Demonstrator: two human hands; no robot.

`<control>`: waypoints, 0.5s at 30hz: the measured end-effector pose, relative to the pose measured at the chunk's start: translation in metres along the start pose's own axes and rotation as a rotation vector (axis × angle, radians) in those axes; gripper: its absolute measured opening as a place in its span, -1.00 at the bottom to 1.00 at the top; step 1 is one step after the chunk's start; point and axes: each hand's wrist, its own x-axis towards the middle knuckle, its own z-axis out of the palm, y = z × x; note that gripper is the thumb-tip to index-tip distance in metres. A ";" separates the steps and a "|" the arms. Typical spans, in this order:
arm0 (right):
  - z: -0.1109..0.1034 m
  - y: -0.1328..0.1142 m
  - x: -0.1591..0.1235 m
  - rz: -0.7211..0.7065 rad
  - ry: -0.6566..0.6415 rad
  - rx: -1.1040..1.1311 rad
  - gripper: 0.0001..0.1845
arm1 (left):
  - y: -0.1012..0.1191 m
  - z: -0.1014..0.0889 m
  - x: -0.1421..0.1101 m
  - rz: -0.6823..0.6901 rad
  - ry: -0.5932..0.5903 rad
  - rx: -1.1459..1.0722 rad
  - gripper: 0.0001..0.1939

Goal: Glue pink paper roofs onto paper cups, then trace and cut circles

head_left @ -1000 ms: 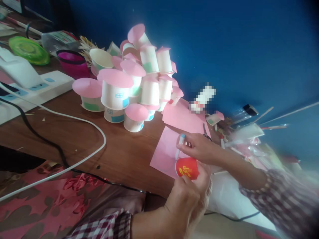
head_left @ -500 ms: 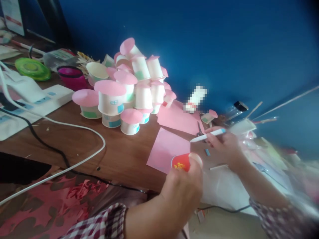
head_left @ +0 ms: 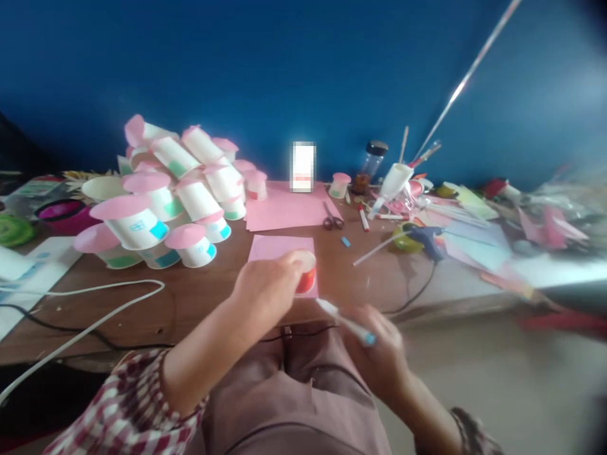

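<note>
My left hand (head_left: 270, 284) is closed round a red round container (head_left: 307, 280) with a pale top, over a pink paper square (head_left: 279, 245) on the table. The hand hides part of the container and the paper. Just right of it, my right hand (head_left: 377, 341) grips a white marker (head_left: 348, 325) with a light blue end. The marker's tip points up and left, close to the paper's lower right corner; whether it touches, I cannot tell. Motion slightly blurs the right hand.
White paper cups (head_left: 137, 224) with pink paper tops are piled at the left. Behind the square lie pink sheets (head_left: 279, 208) and scissors (head_left: 332, 218). A glue gun (head_left: 427, 239) and loose papers lie right. A white cable (head_left: 118, 287) crosses the left side.
The view has turned right and levelled. My right hand with the marker has come down from beyond the paper to its near right corner. My left hand still holds the red container.
</note>
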 end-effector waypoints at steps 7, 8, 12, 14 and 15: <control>0.043 -0.021 -0.001 -0.326 -0.167 -0.106 -0.77 | 0.007 -0.004 -0.002 0.027 -0.043 0.131 -0.51; 0.046 -0.024 0.001 -0.346 -0.186 -0.124 -0.77 | 0.008 -0.004 -0.002 0.034 -0.042 0.138 -0.50; 0.058 -0.030 0.010 -0.360 -0.229 -0.178 -0.79 | 0.008 -0.001 -0.003 0.042 -0.033 0.140 -0.45; 0.065 -0.029 0.012 -0.337 -0.231 -0.209 -0.81 | 0.008 -0.001 -0.002 0.032 -0.039 0.129 -0.44; 0.068 -0.029 0.013 -0.325 -0.223 -0.224 -0.81 | 0.008 -0.001 -0.002 0.025 -0.043 0.124 -0.43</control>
